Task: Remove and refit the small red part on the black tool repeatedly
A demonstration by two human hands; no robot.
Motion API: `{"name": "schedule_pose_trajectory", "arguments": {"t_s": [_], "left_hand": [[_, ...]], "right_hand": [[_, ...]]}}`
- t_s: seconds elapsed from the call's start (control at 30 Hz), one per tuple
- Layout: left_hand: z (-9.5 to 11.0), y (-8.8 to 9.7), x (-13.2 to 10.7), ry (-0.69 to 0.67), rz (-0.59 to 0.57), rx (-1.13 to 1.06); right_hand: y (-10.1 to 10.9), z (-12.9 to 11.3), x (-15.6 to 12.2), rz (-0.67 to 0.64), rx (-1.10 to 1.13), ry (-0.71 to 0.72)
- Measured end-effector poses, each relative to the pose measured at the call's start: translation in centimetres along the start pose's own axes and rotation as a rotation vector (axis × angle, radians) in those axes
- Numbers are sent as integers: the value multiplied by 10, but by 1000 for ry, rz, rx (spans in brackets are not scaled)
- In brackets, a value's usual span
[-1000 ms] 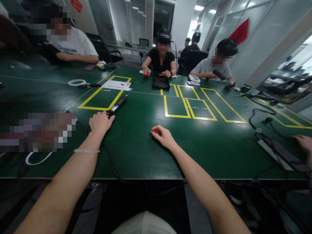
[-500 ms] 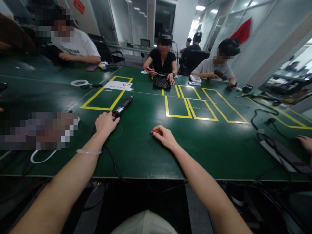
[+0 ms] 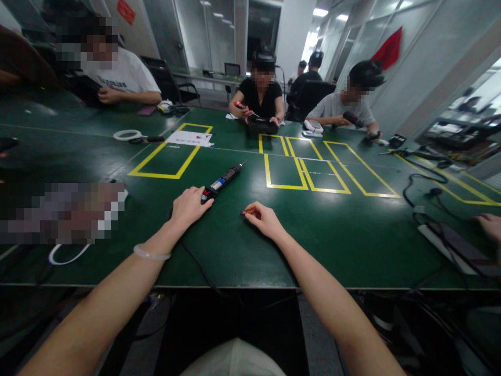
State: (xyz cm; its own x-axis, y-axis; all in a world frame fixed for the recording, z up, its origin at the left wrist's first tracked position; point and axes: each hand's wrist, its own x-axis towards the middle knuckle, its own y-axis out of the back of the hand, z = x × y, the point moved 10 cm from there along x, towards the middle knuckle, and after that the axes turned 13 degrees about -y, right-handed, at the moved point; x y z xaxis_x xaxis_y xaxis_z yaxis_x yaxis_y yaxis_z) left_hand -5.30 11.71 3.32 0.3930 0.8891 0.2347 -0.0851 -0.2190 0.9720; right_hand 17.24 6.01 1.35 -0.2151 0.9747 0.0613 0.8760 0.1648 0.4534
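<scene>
My left hand (image 3: 190, 208) is closed around the rear of a black electric screwdriver (image 3: 223, 180) with a blue and white band. The tool's thin bit points away and to the right, over the green table (image 3: 235, 245). A dark cord trails from its back end toward the table's front edge. To the right, my right hand (image 3: 263, 216) pinches a small red and orange piece (image 3: 246, 212) between thumb and fingers, low at the table surface. Fingers cover most of that piece, so its kind cannot be made out.
Yellow tape frames (image 3: 287, 186) mark the table. A white paper (image 3: 190, 138) lies far left, near a white cable coil (image 3: 128, 135). Opposite, a person handles a black tray (image 3: 262, 125) and a red-handled tool. A dark flat device (image 3: 462, 245) and cables lie right.
My left hand has moved right and slightly forward with the electric screwdriver, bringing it closer to my right hand. My right hand stays put. The person opposite has tilted the black tray.
</scene>
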Motion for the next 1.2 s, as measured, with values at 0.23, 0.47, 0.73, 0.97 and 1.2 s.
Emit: {"name": "schedule_pose_trajectory", "arguments": {"t_s": [0.23, 0.47, 0.73, 0.97, 1.2], "left_hand": [[41, 3, -3, -104, -32, -18], [71, 4, -8, -211, -9, -56], [92, 6, -15, -281, -10, -109], [96, 5, -17, -288, 3, -121], [96, 6, -18, -287, 25, -132]], "right_hand": [[1, 0, 0, 7, -14, -9], [1, -2, 0, 2, -7, 0], [3, -3, 0, 22, 3, 9], [8, -2, 1, 56, 14, 31], [11, -3, 0, 73, 24, 45]]}}
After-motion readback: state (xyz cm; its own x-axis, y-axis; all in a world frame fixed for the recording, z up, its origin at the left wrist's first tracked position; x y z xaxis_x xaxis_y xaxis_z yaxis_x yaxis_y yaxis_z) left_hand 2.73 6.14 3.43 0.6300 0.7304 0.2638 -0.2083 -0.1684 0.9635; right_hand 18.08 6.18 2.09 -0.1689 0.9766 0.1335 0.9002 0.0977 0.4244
